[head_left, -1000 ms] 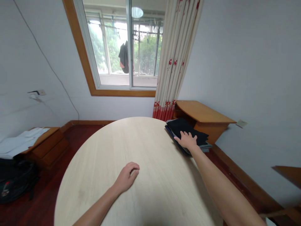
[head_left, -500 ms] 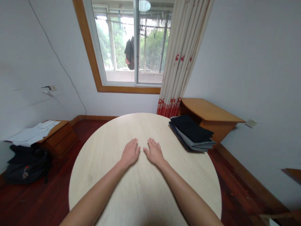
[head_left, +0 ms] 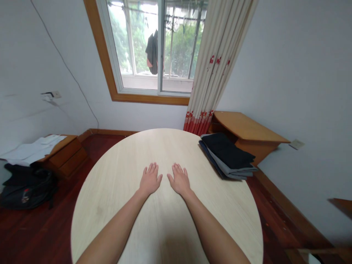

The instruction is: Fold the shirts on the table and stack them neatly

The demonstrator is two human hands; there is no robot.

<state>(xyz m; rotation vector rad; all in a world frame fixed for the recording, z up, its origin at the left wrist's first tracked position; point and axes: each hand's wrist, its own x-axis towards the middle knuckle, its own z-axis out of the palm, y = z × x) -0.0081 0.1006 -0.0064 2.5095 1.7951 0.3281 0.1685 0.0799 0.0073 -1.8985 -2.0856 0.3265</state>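
Observation:
Both of my hands lie palm down on a round, pale wooden table (head_left: 115, 176). My left hand (head_left: 150, 180) is flat with its fingers spread and holds nothing. Beside it, a small gap away, my right hand (head_left: 179, 179) rests the same way, thumb out and fingers apart. A stack of folded dark cloth (head_left: 227, 154), black on top with grey and navy layers beneath, sits on the table's far right, nearest to my right hand but not touched by it.
A wooden desk (head_left: 247, 126) stands behind the cloth stack. A small drawer cabinet (head_left: 67, 157) with white papers (head_left: 35, 148) is at the left, a black bag (head_left: 27, 187) on the floor before it. A curtain (head_left: 211, 69) hangs by the window (head_left: 159, 84).
My hands have settled flatter on the table, and the left fingers have spread apart. The view has tilted slightly downward. The cloth stack stays where it was on the table.

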